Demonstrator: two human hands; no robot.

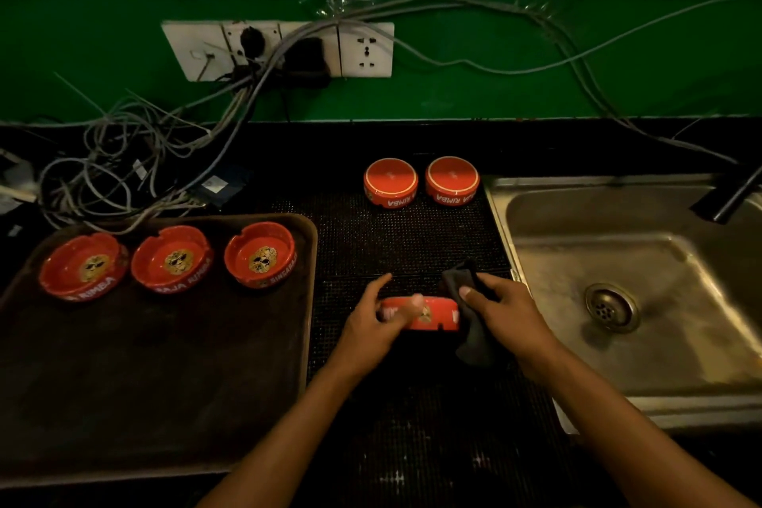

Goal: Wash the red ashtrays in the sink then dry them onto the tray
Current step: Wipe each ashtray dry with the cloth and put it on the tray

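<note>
Over the black mesh mat (404,235), the left hand (373,326) has a red ashtray (429,316) pinched by its rim, thumb across the near edge and fingers curled behind. The ashtray is tipped on its side, so we see mostly its wall. The right hand (501,313) is closed round a dark cloth (470,313), pressing it against the ashtray's right end. This looks like the drying step, mid-wipe.

On the brown tray (165,384) to the left, three ashtrays sit open side up in a row along the far edge: one (82,266), two (171,260), three (260,254). Those count as finished, I'd say. Two more, here (391,182) and here (452,180), rest upside down on the far part of the mat, side by side and nearly touching, apparently waiting their turn with the cloth. The steel sink (618,260) on the right holds no ashtray; its tap (734,194) is at the far right edge.

Where could it slip? The hold is a rim pinch on something probably wet and glazed, while the other hand pushes sideways with the cloth. Push too hard and the ashtray could twist out and drop onto the mat, or skid toward the sink's metal lip. Watch the carry to the tray too: the gap beside the third ashtray is narrow, so a careless set-down could knock red against red. And that tangle of cables (123,161) under the wall sockets (280,49) sits just behind the tray, where a flick of water would be unwelcome.
</note>
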